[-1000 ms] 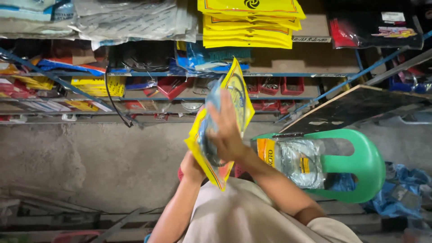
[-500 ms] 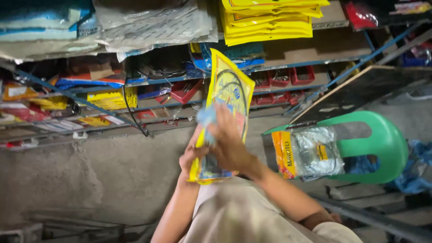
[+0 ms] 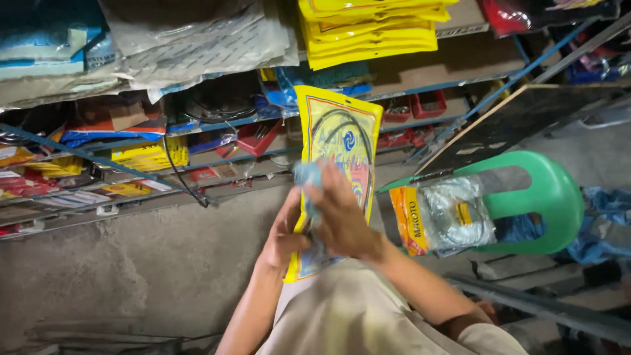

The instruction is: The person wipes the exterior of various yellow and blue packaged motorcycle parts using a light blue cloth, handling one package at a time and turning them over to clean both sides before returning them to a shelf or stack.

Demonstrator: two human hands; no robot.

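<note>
**One yellow packet held up before stocked shelves**

A concrete floor (image 3: 131, 276) runs beneath blue metal shelving (image 3: 420, 92) crammed with packaged goods, the camera looking steeply down over the person's own torso. On the upper shelf lies one stack of yellow packets (image 3: 368, 29), several deep, though the exact number cannot be told. To its left sits a heap of grey plastic-wrapped bundles (image 3: 197, 39). One dark flat board (image 3: 519, 118) leans against the shelving on the right. Just below it stands one green plastic stool (image 3: 552, 197), and on its seat rests one clear packet with an orange header (image 3: 447, 217), holding something silvery.

In the middle, one tall yellow packet (image 3: 338, 141) is held upright in front of the shelves, a dark coiled cable visible through its window. The left hand (image 3: 286, 230) grips the packet's lower left edge, fingers curled behind it. The right hand (image 3: 338, 213) lies across the packet's front, closed around one pale blue cloth (image 3: 309, 174) pressed against the plastic. Both hands touch the packet, and both forearms rise from the bottom of the view.
</note>
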